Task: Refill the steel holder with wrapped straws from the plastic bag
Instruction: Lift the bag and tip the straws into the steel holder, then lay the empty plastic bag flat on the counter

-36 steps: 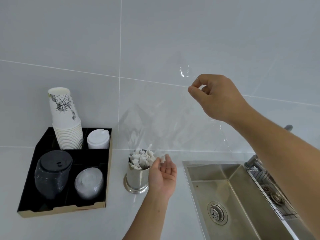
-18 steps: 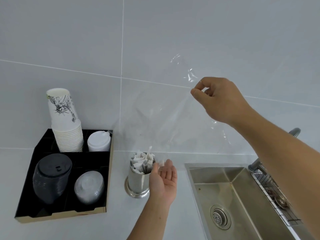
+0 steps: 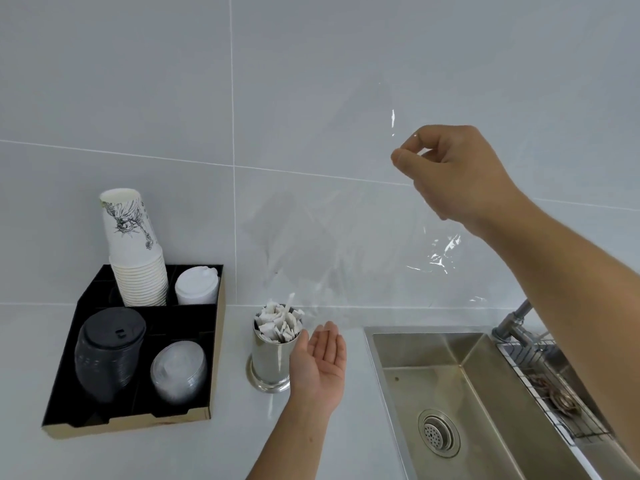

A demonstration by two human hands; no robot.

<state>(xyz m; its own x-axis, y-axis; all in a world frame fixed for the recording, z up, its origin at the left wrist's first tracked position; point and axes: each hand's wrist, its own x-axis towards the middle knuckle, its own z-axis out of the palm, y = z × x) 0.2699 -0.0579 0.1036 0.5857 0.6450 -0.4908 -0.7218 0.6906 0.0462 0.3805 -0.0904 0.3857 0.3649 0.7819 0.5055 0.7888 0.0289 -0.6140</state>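
Head view is showing the right hand [image 3: 460, 174] pinching the clear plastic bag [image 3: 346, 244] by a top corner, raised before the tiled wall, while the left hand [image 3: 322, 365] is resting open, palm up, fingers spread, just beside the steel holder [image 3: 270, 362]. That holder is standing upright on the worktop [image 3: 329, 427], its wrapped straws [image 3: 277, 323] pointing upward, between the black organizer tray [image 3: 214, 344] with paper cups [image 3: 135, 251] and lids, and the sink [image 3: 450, 386]. Being transparent, the bag's outline is hard to trace, and both forearms are running off the frame.
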